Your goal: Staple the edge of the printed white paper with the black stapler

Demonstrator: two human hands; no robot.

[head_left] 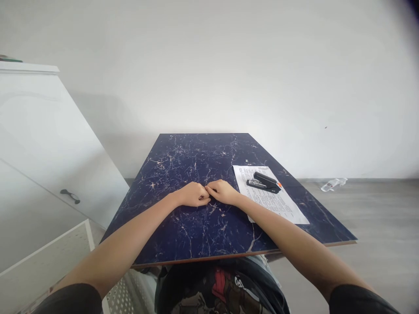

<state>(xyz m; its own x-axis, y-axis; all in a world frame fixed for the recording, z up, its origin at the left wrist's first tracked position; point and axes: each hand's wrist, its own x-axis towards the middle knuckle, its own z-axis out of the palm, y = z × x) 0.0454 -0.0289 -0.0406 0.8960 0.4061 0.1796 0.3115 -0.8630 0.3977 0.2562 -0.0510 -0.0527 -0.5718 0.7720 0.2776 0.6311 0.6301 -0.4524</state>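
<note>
My left hand (194, 194) rests on the dark blue marbled table (193, 152), curled into a loose fist. Against it lies my right hand (223, 192), its fingers bent inward and touching the left one. Nothing shows in either hand. To the right of my right hand is a printed sheet of paper (281, 210), partly behind my right forearm. On the paper sits a black stapler (267, 179) with an orange spot at one end. Beside the stapler is a smaller black and clear item (256, 184) whose kind I cannot make out.
A tiny object (246, 161) lies on the table just beyond the paper. At left stands a white cabinet (42, 131) with a dark handle (70, 196), above a white perforated basket (49, 257). A clear crumpled plastic item (334, 184) is on the floor by the wall.
</note>
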